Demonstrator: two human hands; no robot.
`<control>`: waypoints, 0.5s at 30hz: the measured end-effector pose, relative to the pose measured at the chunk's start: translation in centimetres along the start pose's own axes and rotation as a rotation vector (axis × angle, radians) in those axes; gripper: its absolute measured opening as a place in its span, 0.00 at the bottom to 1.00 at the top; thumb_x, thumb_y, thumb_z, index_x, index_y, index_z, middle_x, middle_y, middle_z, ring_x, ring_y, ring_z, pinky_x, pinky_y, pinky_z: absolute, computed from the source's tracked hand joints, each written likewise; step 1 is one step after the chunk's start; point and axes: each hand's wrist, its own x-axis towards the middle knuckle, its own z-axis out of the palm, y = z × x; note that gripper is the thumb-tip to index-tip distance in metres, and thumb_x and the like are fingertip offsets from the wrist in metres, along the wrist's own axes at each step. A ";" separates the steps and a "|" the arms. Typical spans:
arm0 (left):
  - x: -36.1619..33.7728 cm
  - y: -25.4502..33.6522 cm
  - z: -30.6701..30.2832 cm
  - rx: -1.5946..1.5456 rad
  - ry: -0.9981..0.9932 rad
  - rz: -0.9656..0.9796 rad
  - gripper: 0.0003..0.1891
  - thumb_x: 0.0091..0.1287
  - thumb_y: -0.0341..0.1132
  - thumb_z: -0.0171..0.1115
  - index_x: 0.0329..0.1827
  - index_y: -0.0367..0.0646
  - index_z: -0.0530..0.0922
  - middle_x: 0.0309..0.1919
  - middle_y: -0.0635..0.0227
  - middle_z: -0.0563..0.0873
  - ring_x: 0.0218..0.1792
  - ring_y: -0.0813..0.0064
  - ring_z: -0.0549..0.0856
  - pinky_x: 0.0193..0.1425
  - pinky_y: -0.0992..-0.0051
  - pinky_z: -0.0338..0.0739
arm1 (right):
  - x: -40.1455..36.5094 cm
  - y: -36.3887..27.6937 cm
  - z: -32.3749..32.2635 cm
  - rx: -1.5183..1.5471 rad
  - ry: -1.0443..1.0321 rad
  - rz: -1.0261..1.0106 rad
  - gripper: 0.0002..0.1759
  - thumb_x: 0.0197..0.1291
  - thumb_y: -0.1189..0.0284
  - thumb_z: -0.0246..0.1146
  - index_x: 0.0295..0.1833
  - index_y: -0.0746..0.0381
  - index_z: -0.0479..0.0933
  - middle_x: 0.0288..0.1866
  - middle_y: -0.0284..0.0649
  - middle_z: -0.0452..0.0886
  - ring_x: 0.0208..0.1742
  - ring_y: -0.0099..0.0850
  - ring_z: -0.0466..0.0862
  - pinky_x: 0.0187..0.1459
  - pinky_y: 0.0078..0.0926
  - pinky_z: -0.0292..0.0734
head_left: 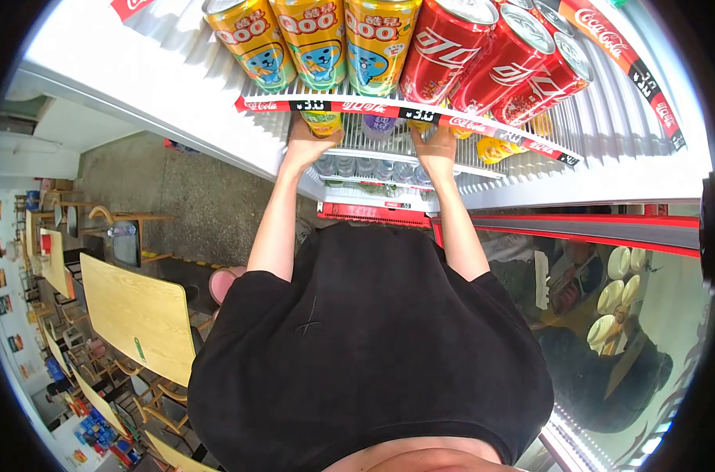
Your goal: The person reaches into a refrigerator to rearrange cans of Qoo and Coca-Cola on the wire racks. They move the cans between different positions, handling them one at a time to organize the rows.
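Note:
Both my hands reach into a fridge, just under the front rail of the upper wire shelf. My left hand (314, 148) is closed around a yellow-and-green drink container (323, 123); the rail hides its upper part. Further right, my right hand (436, 151) has its thumb and fingers about a yellow drink container (420, 125), mostly hidden by the rail and the hand. Between the hands stands a purple-labelled drink (378, 126). Directly above are yellow Qoo cans (318, 47) and red Coca-Cola cans (449, 51) on the upper shelf.
A price rail (357, 108) runs along the shelf edge. Yellow packs (499, 149) lie right of my right hand. Clear bottles (365, 167) stand lower down. The open glass door (522, 275) is at my right. Wooden tables (133, 307) and chairs are at the left.

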 end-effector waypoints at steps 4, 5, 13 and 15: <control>-0.2 0.7 0.1 0.015 0.008 0.022 0.36 0.52 0.31 0.85 0.62 0.37 0.73 0.50 0.61 0.86 0.49 0.70 0.88 0.54 0.68 0.84 | -0.2 0.0 0.1 -0.014 0.036 -0.003 0.38 0.57 0.64 0.78 0.69 0.68 0.71 0.58 0.62 0.83 0.59 0.61 0.83 0.61 0.52 0.78; -0.2 0.9 0.1 0.021 0.010 0.031 0.36 0.52 0.31 0.85 0.62 0.37 0.73 0.50 0.61 0.86 0.49 0.70 0.88 0.54 0.68 0.84 | -0.1 0.0 0.1 -0.008 0.027 0.003 0.38 0.57 0.64 0.78 0.69 0.68 0.71 0.57 0.62 0.83 0.59 0.61 0.83 0.61 0.52 0.78; -0.3 1.8 0.3 0.030 0.001 0.006 0.35 0.51 0.31 0.86 0.60 0.37 0.75 0.52 0.62 0.85 0.50 0.70 0.87 0.54 0.69 0.85 | 0.0 0.0 -0.1 0.030 -0.010 0.023 0.36 0.61 0.56 0.76 0.65 0.70 0.74 0.57 0.63 0.83 0.58 0.60 0.83 0.61 0.52 0.78; -0.4 1.7 0.4 0.028 0.007 0.027 0.35 0.51 0.31 0.87 0.60 0.37 0.75 0.51 0.62 0.86 0.49 0.71 0.87 0.53 0.70 0.85 | 0.0 -0.1 -0.1 0.034 -0.027 0.047 0.36 0.61 0.57 0.76 0.65 0.69 0.74 0.57 0.63 0.83 0.58 0.60 0.83 0.61 0.52 0.78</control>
